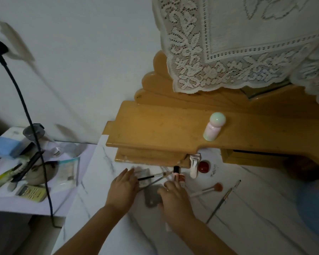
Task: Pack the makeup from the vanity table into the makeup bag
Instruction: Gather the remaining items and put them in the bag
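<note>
My left hand lies flat on the white marble-look vanity top, its straight fingers touching a small pale packet and a black-tipped brush. My right hand hovers with curled fingers over a flat grey item; a white stick pokes out under its wrist, and the blur hides any grip. Just beyond its fingers lie a black-capped gloss tube and an orange tube. To the right are a red round compact, a white clip, an orange-bristled brush and a thin pencil.
A pink bottle with a round pale-green cap stands on the wooden shelf under a lace-covered mirror. A cluttered side table with a remote and a black cable sits to the left. A blurred blue shape lies at far right.
</note>
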`<state>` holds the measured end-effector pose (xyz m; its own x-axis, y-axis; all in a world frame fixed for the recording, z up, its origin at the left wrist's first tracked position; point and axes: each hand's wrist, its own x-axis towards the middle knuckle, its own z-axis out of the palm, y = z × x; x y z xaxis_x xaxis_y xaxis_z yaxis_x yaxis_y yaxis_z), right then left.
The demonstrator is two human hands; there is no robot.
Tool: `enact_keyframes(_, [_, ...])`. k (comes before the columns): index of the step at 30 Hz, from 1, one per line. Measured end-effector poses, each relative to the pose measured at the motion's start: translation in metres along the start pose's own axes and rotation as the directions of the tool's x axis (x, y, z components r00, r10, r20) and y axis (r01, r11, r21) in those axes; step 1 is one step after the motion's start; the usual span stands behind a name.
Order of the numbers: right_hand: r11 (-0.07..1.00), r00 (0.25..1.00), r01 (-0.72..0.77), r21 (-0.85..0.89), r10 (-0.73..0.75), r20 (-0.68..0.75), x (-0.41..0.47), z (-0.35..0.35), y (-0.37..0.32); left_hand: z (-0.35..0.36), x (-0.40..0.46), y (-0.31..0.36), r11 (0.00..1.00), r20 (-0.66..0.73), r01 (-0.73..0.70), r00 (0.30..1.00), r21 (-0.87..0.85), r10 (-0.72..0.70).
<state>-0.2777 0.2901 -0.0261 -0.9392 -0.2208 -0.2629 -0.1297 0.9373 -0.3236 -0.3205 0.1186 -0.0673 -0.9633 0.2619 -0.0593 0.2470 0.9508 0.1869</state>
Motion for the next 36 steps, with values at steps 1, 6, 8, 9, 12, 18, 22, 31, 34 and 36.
enact_keyframes(1, [1.000, 1.000, 0.009, -0.016, -0.008, 0.019, 0.006, 0.003, -0.004, 0.000, 0.000, 0.000, 1.000, 0.009, 0.005, 1.000, 0.003, -0.005])
enact_keyframes(6, [0.992, 0.996, 0.023, -0.123, -0.012, 0.090, 0.023, 0.017, -0.008, 0.002, 0.005, 0.001, 0.991, 0.123, 0.051, 0.992, -0.123, -0.036])
enact_keyframes(8, [0.992, 0.999, 0.035, -0.121, -0.032, 0.021, 0.023, 0.019, -0.007, 0.005, 0.009, 0.003, 0.989, 0.098, 0.031, 0.995, -0.146, -0.016])
enact_keyframes(9, [0.991, 1.000, 0.020, -0.130, -0.020, 0.000, 0.023, 0.020, -0.005, 0.004, 0.010, 0.004, 0.988, 0.087, 0.028, 0.996, -0.152, -0.015])
enact_keyframes(12, [0.991, 0.992, -0.016, -0.136, -0.001, -0.127, 0.016, 0.020, -0.001, -0.004, 0.015, 0.011, 0.984, 0.146, 0.115, 0.985, -0.139, -0.094])
enact_keyframes(18, [0.992, 0.991, -0.117, 0.040, 0.120, -0.066, -0.005, -0.001, 0.018, -0.008, 0.022, 0.019, 0.961, 0.211, 0.200, 0.964, -0.192, -0.159])
enact_keyframes(22, [0.980, 0.978, -0.152, 0.130, 0.168, -0.120, -0.013, -0.006, 0.028, -0.011, 0.021, 0.019, 0.957, 0.146, 0.122, 0.986, -0.265, -0.085])
enact_keyframes(31, [0.921, 0.946, -0.182, 0.343, 0.259, -0.193, -0.034, -0.017, 0.032, -0.017, 0.018, 0.023, 0.788, 0.176, 0.319, 0.948, -0.526, -0.266])
enact_keyframes(34, [0.882, 0.937, -0.199, 0.427, 0.299, -0.180, -0.042, -0.023, 0.030, -0.017, 0.018, 0.025, 0.808, 0.078, 0.334, 0.937, -0.485, -0.341])
enact_keyframes(36, [0.855, 0.930, -0.210, 0.473, 0.325, -0.174, -0.048, -0.029, 0.029, -0.016, 0.017, 0.023, 0.816, 0.005, 0.335, 0.926, -0.470, -0.378])
